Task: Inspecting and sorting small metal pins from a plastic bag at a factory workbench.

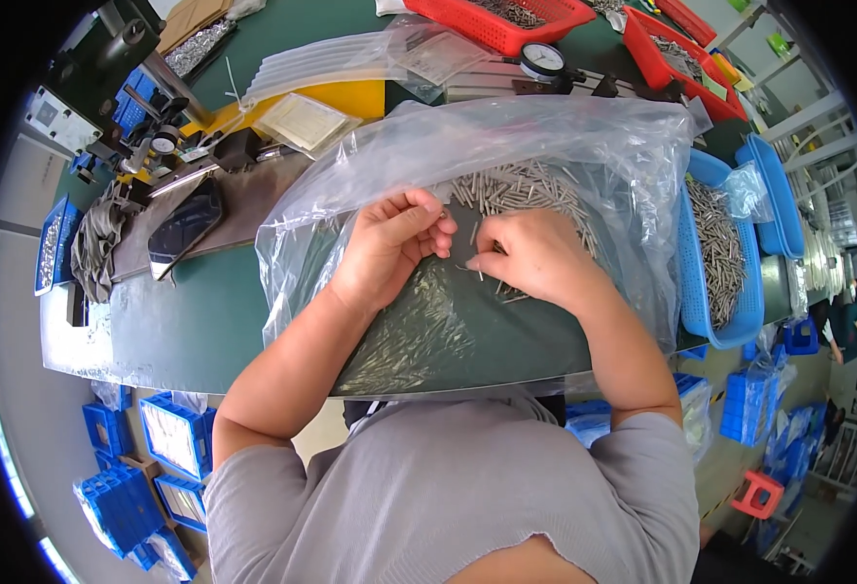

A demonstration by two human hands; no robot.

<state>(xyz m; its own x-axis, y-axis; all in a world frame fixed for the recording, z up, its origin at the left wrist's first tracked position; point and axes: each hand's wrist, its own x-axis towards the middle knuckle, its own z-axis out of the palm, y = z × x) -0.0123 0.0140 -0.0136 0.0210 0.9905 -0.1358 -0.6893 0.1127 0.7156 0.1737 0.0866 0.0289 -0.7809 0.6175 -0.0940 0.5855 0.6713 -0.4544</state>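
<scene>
Both my hands work over a clear plastic bag (633,146) spread on the green table. Small metal pins (530,187) lie in a heap on it, beyond and around my right hand. My left hand (394,237) is palm up with its fingers curled in and the thumb against the index finger; what it holds, if anything, is too small to make out. Close by on the right, my right hand (537,255) is closed, back upward. A thin metal pin sticks out by its thumb and fingertips. Part of the heap is hidden behind this hand.
A blue basket (693,282) full of metal pins stands at the right. Red trays (506,37) with metal parts are at the back, near a dial gauge (543,60). A bench fixture (146,136) and a dark pouch (187,226) occupy the left.
</scene>
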